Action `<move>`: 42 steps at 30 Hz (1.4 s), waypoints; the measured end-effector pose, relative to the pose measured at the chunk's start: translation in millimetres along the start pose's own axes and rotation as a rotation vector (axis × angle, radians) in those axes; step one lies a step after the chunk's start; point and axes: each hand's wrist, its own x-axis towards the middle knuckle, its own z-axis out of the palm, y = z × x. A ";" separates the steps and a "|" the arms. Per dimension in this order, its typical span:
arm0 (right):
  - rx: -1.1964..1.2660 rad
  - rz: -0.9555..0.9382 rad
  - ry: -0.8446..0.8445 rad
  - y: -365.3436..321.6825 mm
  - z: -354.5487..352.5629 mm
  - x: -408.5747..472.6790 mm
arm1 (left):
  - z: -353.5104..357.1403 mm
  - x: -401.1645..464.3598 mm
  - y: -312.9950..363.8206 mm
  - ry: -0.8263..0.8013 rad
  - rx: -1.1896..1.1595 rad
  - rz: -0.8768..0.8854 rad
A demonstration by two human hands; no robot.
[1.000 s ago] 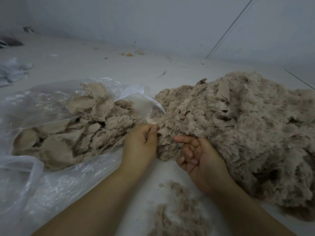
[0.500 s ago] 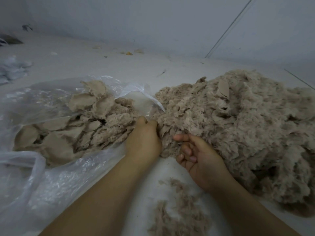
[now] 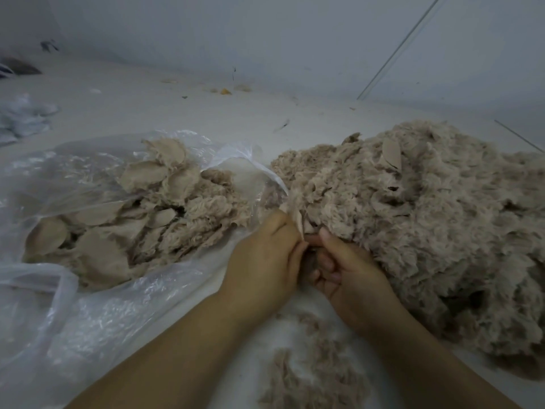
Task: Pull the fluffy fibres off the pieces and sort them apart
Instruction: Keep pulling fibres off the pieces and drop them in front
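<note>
A big heap of fluffy beige pieces (image 3: 427, 225) covers the right side of the floor. My left hand (image 3: 265, 261) pinches a small beige piece (image 3: 298, 219) at the heap's near-left edge. My right hand (image 3: 345, 273) sits right beside it, fingers curled against the same piece and touching the left hand. On the left, a clear plastic bag (image 3: 97, 314) lies open with a pile of flat, stripped beige pieces (image 3: 124, 225) inside. A small mound of loose fibres (image 3: 309, 373) lies on the floor between my forearms.
The pale floor (image 3: 177, 113) runs back to a wall (image 3: 265, 33) with small scraps along its foot. Crumpled whitish plastic (image 3: 20, 119) lies at the far left, and a dark object (image 3: 17, 67) sits in the far-left corner.
My right hand has moved left and closed in against my left hand. The left hand has pulled a piece out of the heap's edge, and both now hold it.
</note>
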 end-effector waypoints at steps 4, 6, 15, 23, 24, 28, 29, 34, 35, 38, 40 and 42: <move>-0.029 -0.039 -0.110 0.1 -1.4 -1.2 | 0.4 -0.4 6.7 -0.122 -0.019 0.101; -0.011 -0.013 -0.133 -1.9 0.5 -2.6 | -0.1 -1.8 6.4 -0.164 -0.068 0.123; -0.046 0.034 -0.001 -2.7 5.5 -3.0 | 12.6 -2.4 -7.6 0.054 -0.377 -0.394; -0.021 0.054 0.034 -1.2 4.3 -1.0 | 11.8 3.5 -16.5 -0.009 -0.791 -0.627; -0.019 0.051 0.031 -1.5 4.3 -1.1 | 11.3 3.0 -14.7 0.029 -0.781 -0.613; -0.025 0.035 0.014 -2.8 4.8 -2.6 | 3.9 3.2 -11.5 0.131 -0.840 -0.620; -0.029 0.034 0.009 -3.3 5.5 -3.2 | 2.4 3.4 -11.3 0.134 -0.859 -0.625; -0.034 0.006 0.034 -5.2 8.5 -4.8 | 3.7 2.3 -11.0 0.053 -0.914 -0.674; -0.020 0.007 0.043 -5.9 8.8 -5.2 | 4.2 1.9 -10.7 0.025 -0.915 -0.674; -0.038 -0.014 0.015 -6.4 9.8 -6.6 | 6.5 0.5 -10.3 -0.025 -0.920 -0.673; -0.045 -0.025 -0.009 -6.7 10.9 -7.4 | 9.2 0.4 -11.5 -0.019 -0.914 -0.667; -0.034 -0.024 -0.024 -5.9 10.8 -6.8 | 10.2 1.2 -10.4 -0.025 -0.946 -0.627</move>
